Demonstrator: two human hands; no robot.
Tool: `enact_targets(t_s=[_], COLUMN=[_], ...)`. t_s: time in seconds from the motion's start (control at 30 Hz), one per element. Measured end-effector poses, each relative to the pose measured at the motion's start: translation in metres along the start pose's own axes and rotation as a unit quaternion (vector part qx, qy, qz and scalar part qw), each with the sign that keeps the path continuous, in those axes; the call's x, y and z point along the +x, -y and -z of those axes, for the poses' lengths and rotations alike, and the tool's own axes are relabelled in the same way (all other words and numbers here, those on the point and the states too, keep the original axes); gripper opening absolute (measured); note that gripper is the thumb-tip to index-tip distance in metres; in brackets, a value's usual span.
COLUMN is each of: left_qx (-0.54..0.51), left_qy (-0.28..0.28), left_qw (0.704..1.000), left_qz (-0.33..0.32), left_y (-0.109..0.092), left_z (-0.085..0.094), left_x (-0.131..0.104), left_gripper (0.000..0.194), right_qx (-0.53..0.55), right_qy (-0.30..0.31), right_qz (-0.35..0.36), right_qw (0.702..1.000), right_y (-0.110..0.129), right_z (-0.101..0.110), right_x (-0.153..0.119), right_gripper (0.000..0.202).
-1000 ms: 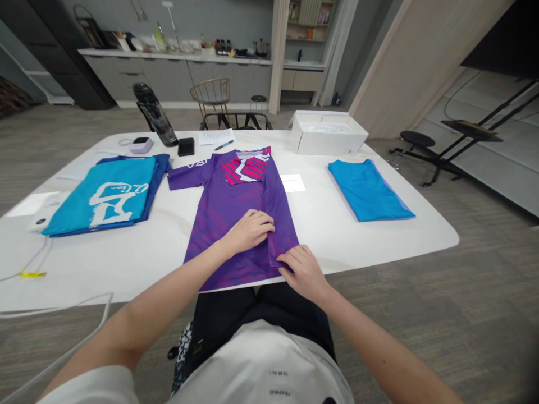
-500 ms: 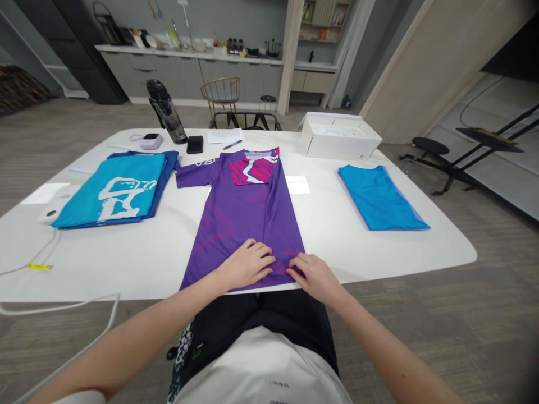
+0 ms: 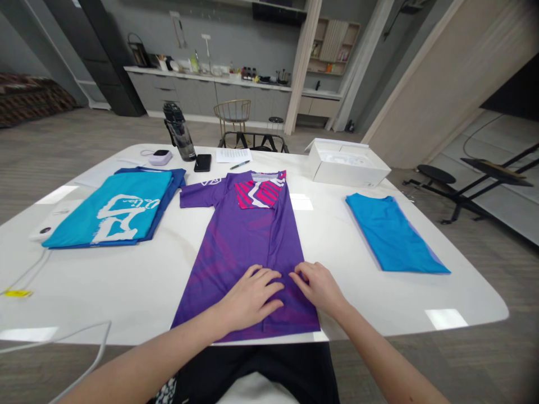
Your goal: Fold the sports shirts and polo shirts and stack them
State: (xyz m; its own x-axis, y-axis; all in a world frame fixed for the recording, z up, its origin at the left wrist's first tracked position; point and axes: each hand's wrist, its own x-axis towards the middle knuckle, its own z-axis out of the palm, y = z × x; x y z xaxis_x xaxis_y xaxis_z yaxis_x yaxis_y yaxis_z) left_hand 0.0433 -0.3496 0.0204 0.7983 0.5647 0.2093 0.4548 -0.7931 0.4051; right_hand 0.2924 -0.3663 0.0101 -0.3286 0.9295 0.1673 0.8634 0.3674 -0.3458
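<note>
A purple jersey (image 3: 248, 241) with a pink and white pattern at its chest lies on the white table (image 3: 337, 241) in front of me. Its right side is folded inward, and one sleeve sticks out to the left. My left hand (image 3: 252, 297) rests on the lower part of the jersey, fingers stretched and apart. By the jersey's right folded edge, my right hand (image 3: 318, 286) touches the cloth with loosely bent fingers; nothing appears gripped in it. A folded blue shirt (image 3: 391, 233) lies to the right, and a stack of folded blue shirts (image 3: 118, 207) to the left.
Toward the table's far side are a black water bottle (image 3: 180, 132), a black phone (image 3: 202, 163), a pen (image 3: 240, 165), a paper sheet (image 3: 233, 155) and an open white box (image 3: 349, 163). A white cable (image 3: 103, 342) runs by the near left edge.
Both hands have slid up the jersey, away from its hem. The right fingers have moved along the folded edge. The camera view has tilted up.
</note>
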Motion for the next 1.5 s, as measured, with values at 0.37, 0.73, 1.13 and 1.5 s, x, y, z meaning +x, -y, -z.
enact_targets(t_s=[0.37,0.73,1.13,1.5], left_qx=[0.037,0.176,0.038,0.107], left_qy=[-0.171,-0.097,-0.211,-0.166], left_qw=[0.923,0.907,0.924,0.891], left_qz=[0.344,0.371,0.317,0.409], left_y=[0.2,0.314,0.318,0.342], left_z=[0.047,0.057,0.083,0.081], left_x=[0.155,0.19,0.17,0.153], left_gripper=[0.032,0.034,0.016,0.016], right_qx=[0.033,-0.031,-0.069,-0.049], right_qy=[-0.043,-0.021,-0.054,-0.03], right_qz=[-0.125,-0.219,-0.173,-0.234], right_qw=[0.991,0.975,0.981,0.971], right_y=[-0.106,-0.2,-0.215,-0.196], right_z=[-0.006,-0.01,-0.02,-0.025], right_x=[0.216,0.367,0.409,0.415], right_gripper=[0.02,0.056,0.021,0.034])
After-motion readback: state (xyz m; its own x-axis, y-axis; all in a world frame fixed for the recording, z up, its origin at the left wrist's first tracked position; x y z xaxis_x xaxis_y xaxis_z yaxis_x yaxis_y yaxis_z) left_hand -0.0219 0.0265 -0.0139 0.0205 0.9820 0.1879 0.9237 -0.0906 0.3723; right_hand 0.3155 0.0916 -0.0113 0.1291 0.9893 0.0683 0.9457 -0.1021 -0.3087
